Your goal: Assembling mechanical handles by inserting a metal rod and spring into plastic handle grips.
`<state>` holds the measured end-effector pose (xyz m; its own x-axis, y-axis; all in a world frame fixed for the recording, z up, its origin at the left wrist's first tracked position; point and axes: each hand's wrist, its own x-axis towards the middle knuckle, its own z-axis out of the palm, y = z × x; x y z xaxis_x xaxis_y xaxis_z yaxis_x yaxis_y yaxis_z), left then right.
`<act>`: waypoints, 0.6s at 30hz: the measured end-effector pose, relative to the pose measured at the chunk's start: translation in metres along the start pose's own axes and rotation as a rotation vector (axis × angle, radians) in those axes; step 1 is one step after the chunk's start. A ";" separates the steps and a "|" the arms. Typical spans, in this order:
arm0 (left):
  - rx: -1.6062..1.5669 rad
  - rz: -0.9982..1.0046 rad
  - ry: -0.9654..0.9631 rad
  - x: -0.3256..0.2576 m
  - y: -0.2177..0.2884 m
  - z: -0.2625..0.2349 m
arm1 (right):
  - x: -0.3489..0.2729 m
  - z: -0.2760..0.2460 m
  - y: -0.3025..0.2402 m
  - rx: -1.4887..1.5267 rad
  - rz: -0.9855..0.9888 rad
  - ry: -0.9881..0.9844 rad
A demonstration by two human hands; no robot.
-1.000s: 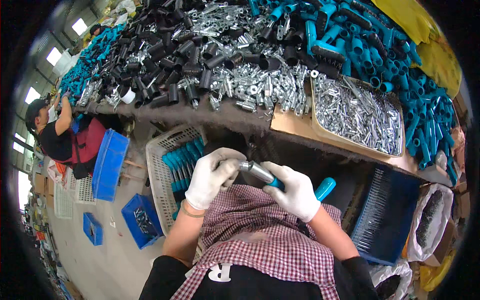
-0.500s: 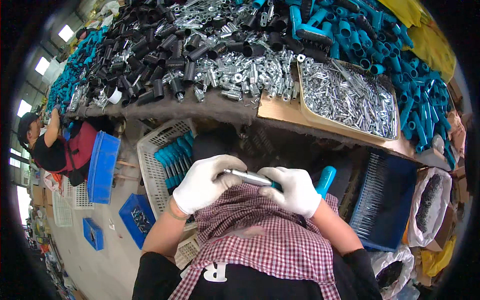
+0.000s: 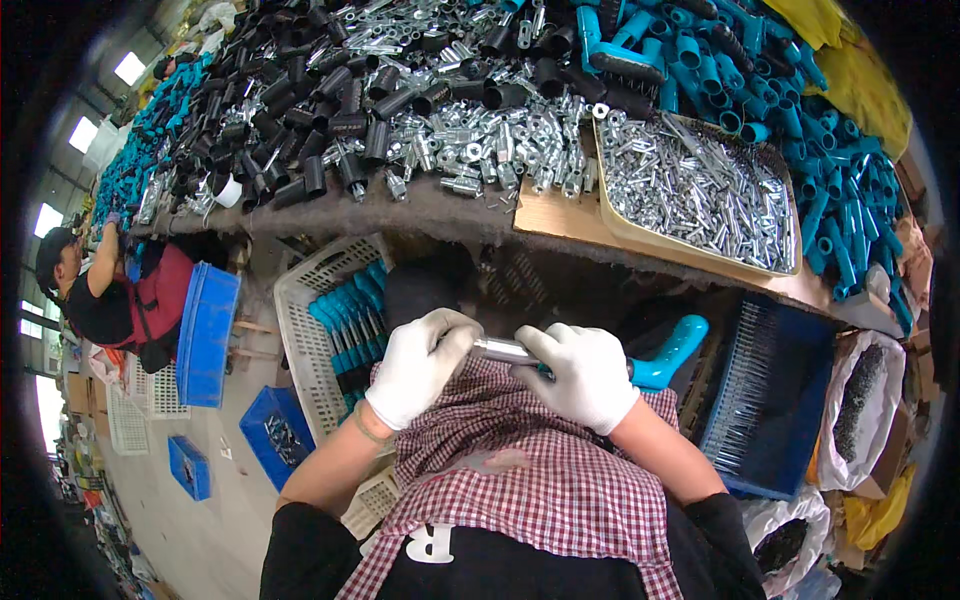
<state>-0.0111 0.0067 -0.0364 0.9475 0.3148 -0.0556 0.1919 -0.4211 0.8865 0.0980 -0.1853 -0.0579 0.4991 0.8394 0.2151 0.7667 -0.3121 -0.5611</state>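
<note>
Over my lap I hold a tool with a silver metal shaft (image 3: 503,350) and a bent teal handle (image 3: 674,358). My left hand (image 3: 418,368), in a white glove, is closed around the shaft's left end and hides it. My right hand (image 3: 580,380), gloved too, grips the tool farther right, fingers over the shaft; the handle sticks out beyond it. Left of my hands, a white plastic crate (image 3: 300,345) carries several similar teal-handled tools (image 3: 345,320).
Across the workbench (image 3: 400,212) lie heaps of black sleeves (image 3: 350,125), metal parts, and teal handles (image 3: 830,190). A tray (image 3: 700,190) of small metal pieces sits at its edge. Blue bins (image 3: 770,400) stand right and left. A person (image 3: 130,300) works at far left.
The tool has turned in my hands: its teal handle now points farther right and shows its bend. My left hand has closed over the shaft's tip, which was visible before.
</note>
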 end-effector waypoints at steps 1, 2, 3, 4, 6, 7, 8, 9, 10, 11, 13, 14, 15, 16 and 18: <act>-0.110 -0.085 -0.015 0.000 -0.002 0.001 | 0.001 0.001 -0.002 -0.088 -0.007 0.017; -0.219 -0.171 -0.029 0.000 -0.003 0.001 | 0.001 0.001 -0.003 -0.176 -0.016 0.033; -0.219 -0.170 -0.029 -0.001 -0.002 0.000 | 0.002 -0.001 -0.004 -0.186 -0.017 0.024; -0.184 -0.125 -0.037 -0.003 0.000 -0.001 | 0.002 -0.002 -0.002 -0.188 -0.016 0.023; -0.151 -0.081 -0.042 -0.004 0.000 -0.003 | 0.001 -0.007 0.005 0.029 -0.002 -0.077; -0.024 0.182 -0.043 -0.003 -0.001 -0.004 | 0.001 -0.009 0.011 0.028 -0.001 -0.075; 0.105 0.444 -0.042 -0.002 0.000 -0.006 | 0.001 -0.010 0.019 0.262 0.025 -0.194; 0.212 0.455 -0.133 -0.002 0.006 -0.013 | 0.000 -0.011 0.025 0.497 0.050 -0.312; 0.214 0.453 -0.132 -0.002 0.008 -0.015 | 0.000 -0.010 0.026 0.499 0.049 -0.312; 0.209 0.515 -0.160 -0.002 0.010 -0.016 | 0.000 -0.009 0.028 0.633 0.070 -0.364; 0.231 0.688 -0.183 0.000 0.009 -0.016 | 0.000 -0.005 0.035 0.784 0.073 -0.461; 0.232 0.690 -0.187 0.002 0.010 -0.018 | 0.000 -0.005 0.036 0.785 0.074 -0.457; 0.243 0.727 -0.208 0.003 0.012 -0.020 | 0.000 -0.006 0.036 0.788 0.046 -0.452; 0.255 0.762 -0.228 0.004 0.013 -0.021 | 0.000 -0.006 0.035 0.792 0.017 -0.449; 0.205 0.569 -0.143 -0.002 0.017 -0.018 | -0.002 -0.011 0.024 0.587 0.011 -0.305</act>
<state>-0.0146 0.0142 -0.0133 0.9379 -0.1178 0.3263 -0.3214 -0.6491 0.6895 0.1195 -0.1994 -0.0632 0.3027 0.9529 0.0191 0.3712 -0.0994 -0.9232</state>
